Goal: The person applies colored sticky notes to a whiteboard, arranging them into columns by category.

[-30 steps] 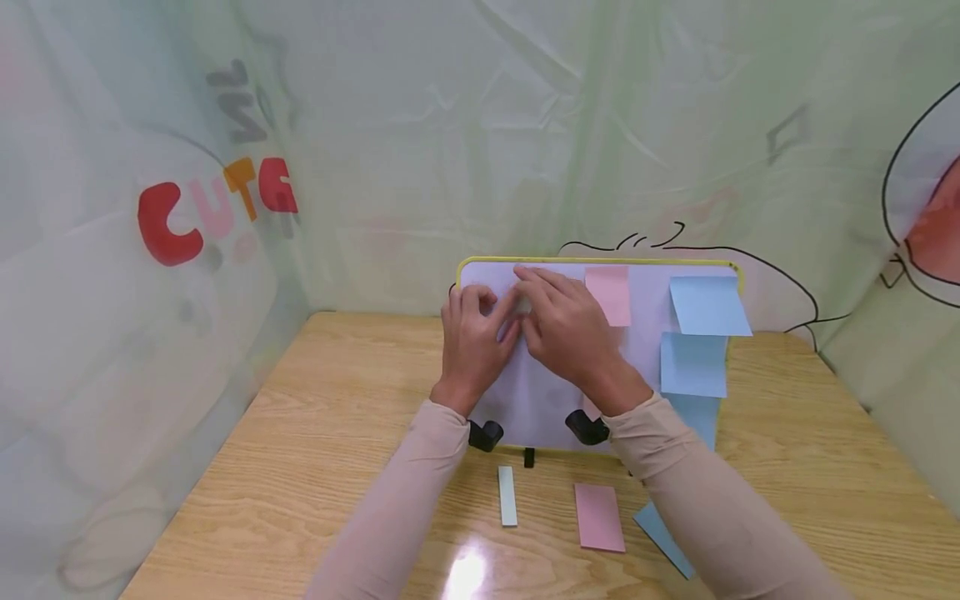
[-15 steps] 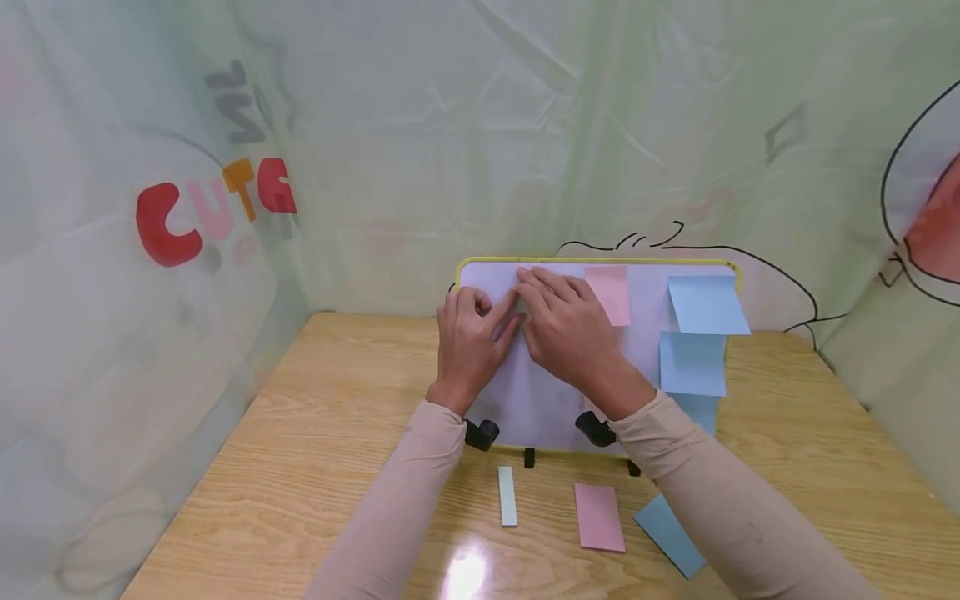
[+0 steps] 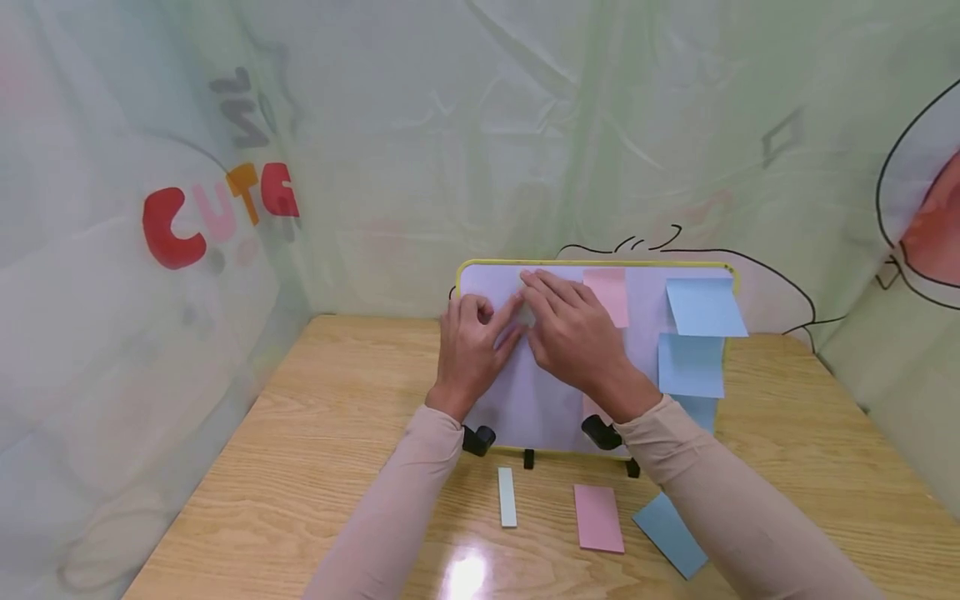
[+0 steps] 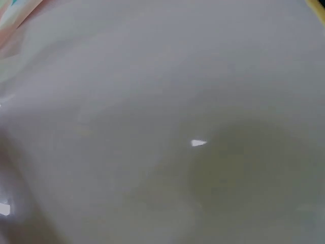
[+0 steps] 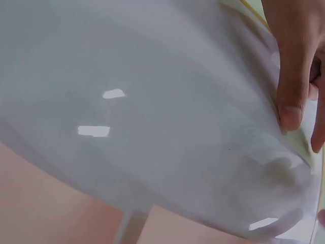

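Both hands are at the upper left of a white board (image 3: 525, 408) with a yellow rim. Between them is a small pale green slip (image 5: 298, 143), largely covered by the fingers. My right hand (image 3: 577, 337) lies over it with fingers stretched to the upper left, its thumb (image 5: 292, 109) right at the slip's edge. My left hand (image 3: 468, 346) points its index finger and thumb at the slip from the left, the other fingers bent. The left wrist view holds mostly blurred board surface.
A pink note (image 3: 609, 292) and several blue notes (image 3: 705, 308) stick to the board. On the wooden table in front lie a narrow pale pad (image 3: 507, 497), a pink pad (image 3: 598, 518) and a blue pad (image 3: 670, 533), partly behind the right sleeve.
My right hand has shifted slightly right and down along the board. The left hand stays almost in place. More of the blue pad shows beside the right sleeve.
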The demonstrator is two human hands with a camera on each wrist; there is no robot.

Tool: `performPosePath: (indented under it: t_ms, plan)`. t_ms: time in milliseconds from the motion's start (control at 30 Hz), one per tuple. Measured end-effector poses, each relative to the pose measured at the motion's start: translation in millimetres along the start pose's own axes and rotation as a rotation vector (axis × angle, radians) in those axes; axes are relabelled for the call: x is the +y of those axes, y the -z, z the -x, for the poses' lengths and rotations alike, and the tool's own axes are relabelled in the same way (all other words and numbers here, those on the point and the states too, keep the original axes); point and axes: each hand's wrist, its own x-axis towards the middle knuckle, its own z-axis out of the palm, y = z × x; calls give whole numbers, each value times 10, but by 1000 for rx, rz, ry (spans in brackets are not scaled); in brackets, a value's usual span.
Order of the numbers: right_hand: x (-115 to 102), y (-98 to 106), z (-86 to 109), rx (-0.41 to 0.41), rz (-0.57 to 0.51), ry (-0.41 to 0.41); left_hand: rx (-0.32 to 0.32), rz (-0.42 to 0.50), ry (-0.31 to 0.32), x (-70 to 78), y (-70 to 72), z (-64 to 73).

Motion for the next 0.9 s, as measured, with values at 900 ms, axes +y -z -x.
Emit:
performPosePath:
  t_ms: [900]
  plan:
    - [-91, 6, 157, -91, 89, -64, -65, 2, 24, -6, 24, 93]
